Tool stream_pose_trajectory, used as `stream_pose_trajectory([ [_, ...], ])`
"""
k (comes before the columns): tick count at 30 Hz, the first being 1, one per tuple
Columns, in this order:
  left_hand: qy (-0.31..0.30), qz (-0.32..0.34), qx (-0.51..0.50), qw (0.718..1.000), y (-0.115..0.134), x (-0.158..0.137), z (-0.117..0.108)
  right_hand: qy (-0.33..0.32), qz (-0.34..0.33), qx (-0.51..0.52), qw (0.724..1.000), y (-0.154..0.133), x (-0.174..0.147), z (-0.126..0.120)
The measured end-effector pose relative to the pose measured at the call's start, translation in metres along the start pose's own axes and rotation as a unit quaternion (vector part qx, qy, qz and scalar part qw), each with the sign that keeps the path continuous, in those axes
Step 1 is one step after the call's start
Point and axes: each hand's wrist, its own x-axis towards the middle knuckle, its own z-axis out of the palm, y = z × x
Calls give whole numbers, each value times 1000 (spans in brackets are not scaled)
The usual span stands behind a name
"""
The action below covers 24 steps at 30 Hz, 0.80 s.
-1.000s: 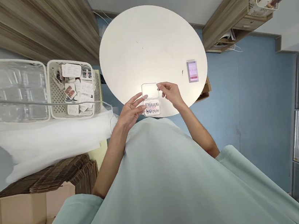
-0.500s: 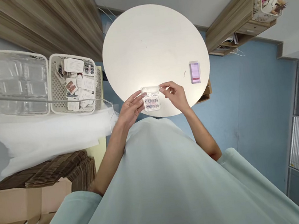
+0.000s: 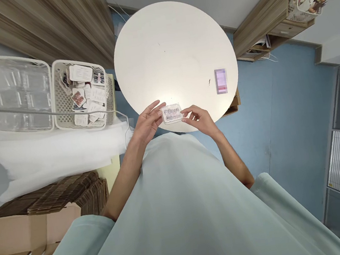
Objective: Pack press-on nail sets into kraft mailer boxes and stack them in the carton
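Note:
A small clear plastic case (image 3: pixel 171 114) is at the near edge of the round white table, its lid down. Through the lid, two rows of small shiny pieces show; they look like press-on nails. My left hand (image 3: pixel 149 122) grips the left side of the case, with the index finger raised off it. At the right side, the thumb and fingertips of my right hand (image 3: pixel 199 119) pinch the edge of the case. Whether the lid is fully latched, I cannot tell.
On the round table (image 3: pixel 174 39) lies a blurred purple rectangle (image 3: pixel 220 81). To the left stand a basket of clear trays (image 3: pixel 21 94) and a basket of cards (image 3: pixel 82 95). A grey cable (image 3: pixel 88 112) crosses in front of them. Folded cardboard (image 3: pixel 66 195) is stacked below left.
The lid of the clear case has swung down over the shiny pieces. My right hand has come lower, from the raised lid to the right edge of the case.

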Motion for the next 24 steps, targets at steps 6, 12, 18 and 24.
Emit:
stream_pose_trajectory([
  [6, 3, -2, 9, 1000, 5, -1, -1, 18, 69, 43, 996, 3, -1, 3],
  [12, 6, 1, 7, 1000, 5, -1, -3, -26, 166, 134, 977, 7, 4, 17],
  [18, 26, 11, 19, 999, 0, -4, -11, -22, 182, 162, 970, 11, 13, 32],
  [24, 62, -62, 159, 983, -11, -12, -31, -14, 207, 156, 966, 27, 28, 50],
])
